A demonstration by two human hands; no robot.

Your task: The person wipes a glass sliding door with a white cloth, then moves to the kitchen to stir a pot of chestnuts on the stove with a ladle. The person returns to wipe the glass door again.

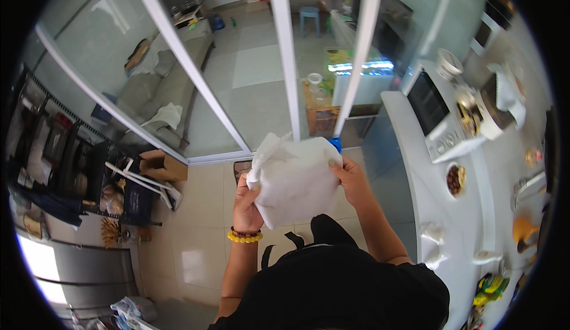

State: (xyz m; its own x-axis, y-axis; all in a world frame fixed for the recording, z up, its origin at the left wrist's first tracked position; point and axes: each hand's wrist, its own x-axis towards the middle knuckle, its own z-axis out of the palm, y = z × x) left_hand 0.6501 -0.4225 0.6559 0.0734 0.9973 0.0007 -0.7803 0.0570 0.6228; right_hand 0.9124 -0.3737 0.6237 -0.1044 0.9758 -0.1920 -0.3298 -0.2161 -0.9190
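A white cloth or thick paper towel (pixel 296 181) is spread between my two hands, in front of my body. My left hand (pixel 247 205) grips its left edge, thumb on top, where the material is folded and bunched. On the opposite side my right hand (pixel 352 178) pinches the right edge between thumb and fingers. A small blue thing (pixel 335 144) shows behind the upper right corner of the white piece; most of it is hidden. Yellow and dark beads circle my left wrist.
To the right runs a white counter (pixel 403 165) with a microwave (pixel 438 112) and a bowl of brown food (pixel 455 181). Glass sliding doors (pixel 285 63) stand ahead. At left are a cardboard box (pixel 164 165), a folded white frame (pixel 147 181) and a black shelf rack (pixel 67 138).
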